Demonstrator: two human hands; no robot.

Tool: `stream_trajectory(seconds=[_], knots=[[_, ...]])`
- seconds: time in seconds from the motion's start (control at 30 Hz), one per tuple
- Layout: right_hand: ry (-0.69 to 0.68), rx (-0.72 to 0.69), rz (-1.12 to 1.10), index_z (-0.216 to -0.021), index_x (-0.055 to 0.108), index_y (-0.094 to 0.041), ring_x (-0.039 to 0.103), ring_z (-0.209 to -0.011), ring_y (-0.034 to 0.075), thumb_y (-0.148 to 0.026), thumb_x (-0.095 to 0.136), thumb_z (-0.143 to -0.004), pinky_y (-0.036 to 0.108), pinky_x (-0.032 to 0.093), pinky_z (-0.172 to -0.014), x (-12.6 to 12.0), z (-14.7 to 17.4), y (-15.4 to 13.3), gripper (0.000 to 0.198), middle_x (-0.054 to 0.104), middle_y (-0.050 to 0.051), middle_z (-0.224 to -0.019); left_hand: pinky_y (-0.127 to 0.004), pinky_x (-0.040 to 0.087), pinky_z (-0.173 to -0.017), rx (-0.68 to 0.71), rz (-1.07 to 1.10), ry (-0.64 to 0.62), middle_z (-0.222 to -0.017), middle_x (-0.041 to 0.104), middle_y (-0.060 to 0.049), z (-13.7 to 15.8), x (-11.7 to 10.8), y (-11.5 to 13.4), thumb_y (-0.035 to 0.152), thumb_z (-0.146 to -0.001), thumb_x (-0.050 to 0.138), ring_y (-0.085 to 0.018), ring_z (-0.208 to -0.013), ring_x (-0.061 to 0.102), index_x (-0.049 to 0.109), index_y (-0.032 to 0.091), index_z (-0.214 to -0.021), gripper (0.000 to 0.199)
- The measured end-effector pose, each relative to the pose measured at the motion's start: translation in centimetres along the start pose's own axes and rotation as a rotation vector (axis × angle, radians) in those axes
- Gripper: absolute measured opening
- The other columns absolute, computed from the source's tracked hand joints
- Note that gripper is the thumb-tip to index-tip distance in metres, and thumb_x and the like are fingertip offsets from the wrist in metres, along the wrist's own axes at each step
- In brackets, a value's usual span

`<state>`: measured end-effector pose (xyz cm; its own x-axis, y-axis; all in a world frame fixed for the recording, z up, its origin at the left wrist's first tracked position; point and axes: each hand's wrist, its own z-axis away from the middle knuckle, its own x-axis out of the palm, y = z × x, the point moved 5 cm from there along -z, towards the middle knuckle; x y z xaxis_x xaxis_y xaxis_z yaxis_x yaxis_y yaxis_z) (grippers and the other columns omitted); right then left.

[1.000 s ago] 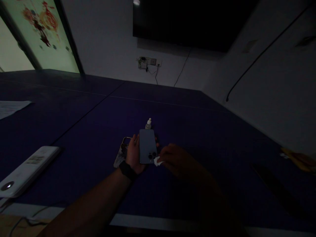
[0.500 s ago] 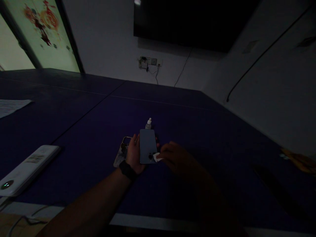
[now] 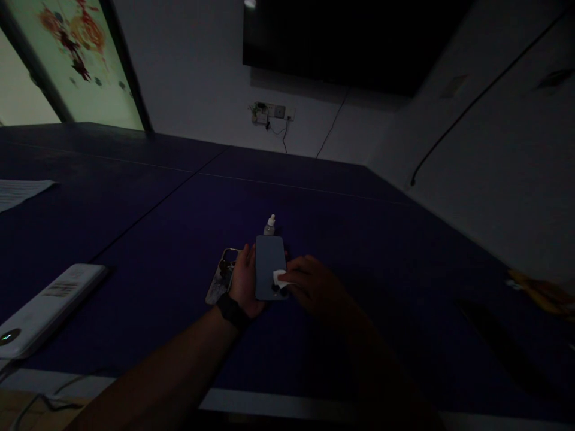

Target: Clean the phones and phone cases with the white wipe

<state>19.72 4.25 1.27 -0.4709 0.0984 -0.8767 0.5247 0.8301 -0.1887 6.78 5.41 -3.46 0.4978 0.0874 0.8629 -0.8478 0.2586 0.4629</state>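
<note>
A grey-blue smartphone (image 3: 270, 257) lies back up in my left hand (image 3: 245, 284), whose fingers wrap round its edges; the camera lenses are at the near end. My right hand (image 3: 312, 284) pinches a small white wipe (image 3: 279, 278) against the phone's back, just above the lenses. Left of my left hand, a patterned phone case (image 3: 220, 281) rests on the table, partly hidden by that hand. Directly beyond the phone stands a small clear bottle (image 3: 269, 227) with a white cap. The room is dim and my right fingers are dark.
The purple table (image 3: 179, 233) has a white power bank (image 3: 54, 305) with cables at the left and a paper sheet (image 3: 22, 193) farther back. A dark flat object (image 3: 489, 335) and a yellow-orange item (image 3: 539, 293) lie at the right. A large screen (image 3: 350, 42) hangs on the wall.
My right hand has moved the white wipe from the phone's right edge near the lenses leftward and slightly up onto its back. My left hand still holds the phone.
</note>
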Motion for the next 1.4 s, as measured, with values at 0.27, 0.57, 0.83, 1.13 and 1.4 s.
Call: stream_trajectory(seconds=[0.27,0.57,0.83,1.13,1.4], knots=[[-0.083,-0.086,-0.051,-0.1,0.076,-0.024,0.059,-0.09,0.02,-0.011,0.063,-0.095,0.035,0.047,-0.081,0.2,0.0,-0.5,0.019,0.07,0.005,-0.101,-0.039,0.058,-0.083,0.006,-0.001,-0.007,-0.109,0.074,-0.014,-0.1,0.3,-0.3,0.05,-0.104,0.034,-0.027,-0.093,0.073,0.063,0.015,-0.122,0.049],[-0.099,-0.098,-0.139,-0.101,0.075,-0.023,0.061,-0.095,0.02,-0.012,0.064,-0.093,0.035,0.05,-0.084,0.2,0.1,-0.7,0.017,0.069,0.005,-0.102,-0.042,0.058,-0.084,0.01,-0.012,-0.032,-0.108,0.074,-0.013,0.0,0.3,-0.1,0.049,-0.104,0.033,-0.027,-0.093,0.072,0.062,0.016,-0.126,0.049],[-0.038,-0.044,-0.034,-0.103,0.075,-0.022,0.059,-0.091,0.021,-0.012,0.06,-0.095,0.037,0.05,-0.081,0.3,0.1,0.2,0.02,0.068,0.008,-0.102,-0.041,0.058,-0.083,0.007,-0.032,-0.033,-0.112,0.073,-0.014,-0.3,-0.2,-0.3,0.053,-0.102,0.038,-0.028,-0.094,0.072,0.061,0.015,-0.128,0.052],[-0.04,-0.012,-0.076,-0.105,0.075,-0.021,0.059,-0.092,0.021,-0.013,0.06,-0.095,0.039,0.05,-0.084,-0.2,0.3,0.8,0.02,0.068,0.008,-0.103,-0.042,0.057,-0.084,-0.001,-0.016,-0.043,-0.11,0.073,-0.013,-0.1,0.1,-0.3,0.054,-0.102,0.037,-0.028,-0.094,0.072,0.06,0.016,-0.131,0.053],[-0.092,-0.033,-0.156,-0.104,0.075,-0.022,0.06,-0.097,0.021,-0.011,0.059,-0.096,0.037,0.05,-0.086,-0.5,0.6,0.4,0.021,0.069,0.007,-0.106,-0.039,0.058,-0.081,0.004,-0.01,-0.035,-0.106,0.074,-0.013,-0.1,0.1,-0.4,0.053,-0.103,0.034,-0.026,-0.091,0.073,0.064,0.016,-0.12,0.05]])
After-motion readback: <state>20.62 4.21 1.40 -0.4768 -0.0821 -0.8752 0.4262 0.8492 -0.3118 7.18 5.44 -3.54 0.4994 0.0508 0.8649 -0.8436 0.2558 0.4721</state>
